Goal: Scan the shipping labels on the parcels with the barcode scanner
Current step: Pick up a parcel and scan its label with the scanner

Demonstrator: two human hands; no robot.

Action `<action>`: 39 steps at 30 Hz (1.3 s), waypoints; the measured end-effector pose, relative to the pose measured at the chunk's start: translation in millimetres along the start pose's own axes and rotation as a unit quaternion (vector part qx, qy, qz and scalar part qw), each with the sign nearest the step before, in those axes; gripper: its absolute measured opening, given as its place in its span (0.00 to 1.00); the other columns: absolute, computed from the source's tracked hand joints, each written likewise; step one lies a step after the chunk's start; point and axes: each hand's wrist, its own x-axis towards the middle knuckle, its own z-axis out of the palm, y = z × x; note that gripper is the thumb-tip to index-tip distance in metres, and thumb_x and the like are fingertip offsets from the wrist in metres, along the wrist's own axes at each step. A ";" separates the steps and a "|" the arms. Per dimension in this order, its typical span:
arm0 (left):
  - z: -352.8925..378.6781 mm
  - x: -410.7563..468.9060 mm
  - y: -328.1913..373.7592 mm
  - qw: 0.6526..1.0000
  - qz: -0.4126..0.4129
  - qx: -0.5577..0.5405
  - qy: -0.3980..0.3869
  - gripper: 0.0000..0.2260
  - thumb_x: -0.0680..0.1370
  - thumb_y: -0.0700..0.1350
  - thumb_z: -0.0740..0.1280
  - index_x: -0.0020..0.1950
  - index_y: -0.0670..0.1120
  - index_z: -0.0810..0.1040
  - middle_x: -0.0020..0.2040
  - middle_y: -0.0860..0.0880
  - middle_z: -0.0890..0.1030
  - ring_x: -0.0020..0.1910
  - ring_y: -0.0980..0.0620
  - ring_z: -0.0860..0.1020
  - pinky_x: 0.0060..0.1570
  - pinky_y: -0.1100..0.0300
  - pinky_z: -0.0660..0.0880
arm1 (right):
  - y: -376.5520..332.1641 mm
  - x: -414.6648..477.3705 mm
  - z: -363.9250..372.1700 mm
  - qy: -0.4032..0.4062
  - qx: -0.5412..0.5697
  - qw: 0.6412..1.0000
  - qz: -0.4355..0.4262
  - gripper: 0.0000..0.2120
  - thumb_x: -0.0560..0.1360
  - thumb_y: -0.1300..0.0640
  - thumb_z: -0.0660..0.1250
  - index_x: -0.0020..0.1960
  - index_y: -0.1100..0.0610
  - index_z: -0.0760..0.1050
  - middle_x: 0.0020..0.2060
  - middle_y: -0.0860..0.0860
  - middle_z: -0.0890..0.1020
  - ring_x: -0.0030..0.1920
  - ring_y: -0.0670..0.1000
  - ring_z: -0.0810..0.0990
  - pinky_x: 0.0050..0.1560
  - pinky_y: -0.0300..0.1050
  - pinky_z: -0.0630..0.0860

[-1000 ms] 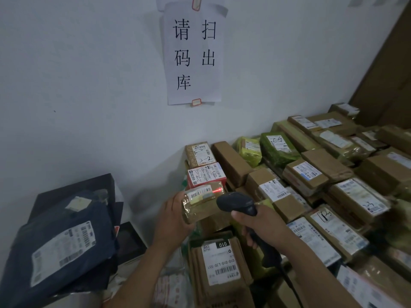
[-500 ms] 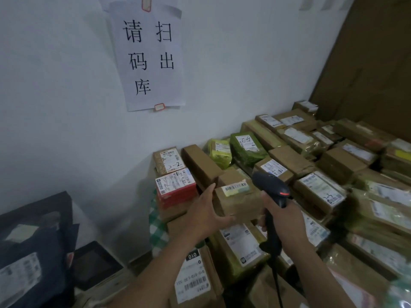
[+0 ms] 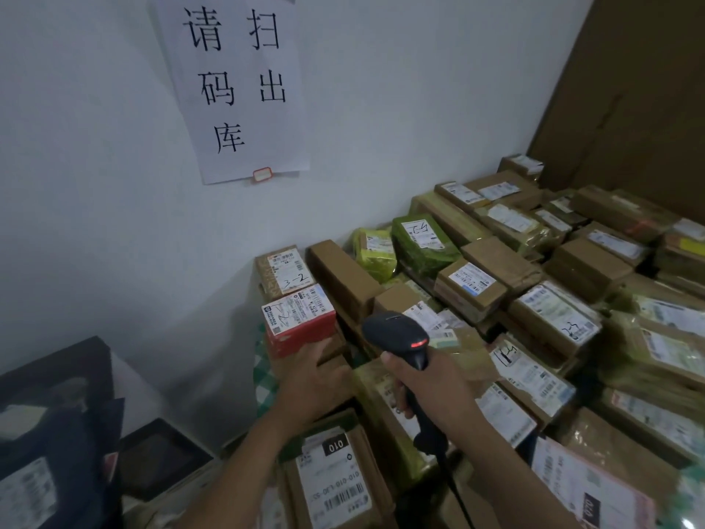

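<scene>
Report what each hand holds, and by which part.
The right hand grips the barcode scanner by its handle, below the head. The left hand touches the red box at its near lower edge; whether it grips cannot be told.

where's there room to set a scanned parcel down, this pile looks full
Parcels sit edge to edge from the wall to the brown board, no bare top showing. The one gap is left of the red box, along the wall, above the dark tray beside the dark bags; what lies under it is unclear.
</scene>
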 end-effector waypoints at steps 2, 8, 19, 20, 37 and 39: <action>-12.4 -4.6 -26.4 0.996 -0.044 0.065 0.033 0.10 0.80 0.50 0.68 0.55 0.67 0.76 0.52 0.67 0.80 0.52 0.66 0.79 0.54 0.67 0.78 | 0.7 -0.9 14.0 -0.025 -0.030 0.999 -0.003 0.14 0.75 0.47 0.71 0.39 0.57 0.76 0.25 0.53 0.81 0.22 0.48 0.77 0.27 0.38 0.75; -9.9 -15.0 -94.0 0.965 -0.151 0.172 -0.125 0.34 0.73 0.62 0.71 0.75 0.54 0.63 0.73 0.50 0.70 0.68 0.49 0.71 0.69 0.52 0.70 | 12.1 5.8 44.6 -0.060 -0.096 0.993 0.021 0.17 0.75 0.47 0.72 0.41 0.61 0.78 0.23 0.53 0.80 0.20 0.46 0.75 0.24 0.36 0.72; 6.1 -25.8 -120.2 0.975 -0.165 0.114 -0.090 0.47 0.61 0.69 0.63 0.76 0.52 0.59 0.70 0.49 0.68 0.64 0.51 0.70 0.64 0.57 0.70 | 27.7 5.6 57.9 -0.059 -0.111 0.989 0.079 0.18 0.75 0.49 0.72 0.44 0.67 0.79 0.23 0.52 0.79 0.21 0.44 0.75 0.26 0.35 0.71; 1.8 -29.3 -115.7 0.980 -0.161 0.090 -0.071 0.44 0.61 0.68 0.65 0.74 0.53 0.60 0.67 0.52 0.68 0.62 0.52 0.71 0.61 0.58 0.71 | 27.2 4.9 56.7 -0.059 -0.108 0.989 0.079 0.19 0.75 0.49 0.71 0.44 0.67 0.80 0.22 0.52 0.79 0.21 0.45 0.75 0.26 0.35 0.72; -63.2 -83.3 10.2 0.931 -0.214 -0.261 0.140 0.24 0.71 0.65 0.64 0.61 0.54 0.76 0.54 0.49 0.83 0.41 0.55 0.84 0.35 0.64 0.78 | 4.9 -30.5 41.0 -0.035 0.100 0.994 0.030 0.08 0.74 0.51 0.73 0.47 0.55 0.80 0.32 0.51 0.85 0.28 0.47 0.83 0.27 0.35 0.75; -64.0 -90.8 17.2 0.944 -0.211 -0.245 0.068 0.36 0.66 0.67 0.69 0.72 0.59 0.67 0.61 0.52 0.80 0.47 0.55 0.83 0.39 0.62 0.79 | 2.9 -33.4 39.6 -0.024 0.119 0.992 0.024 0.09 0.73 0.49 0.73 0.48 0.53 0.80 0.34 0.50 0.86 0.31 0.47 0.84 0.29 0.36 0.77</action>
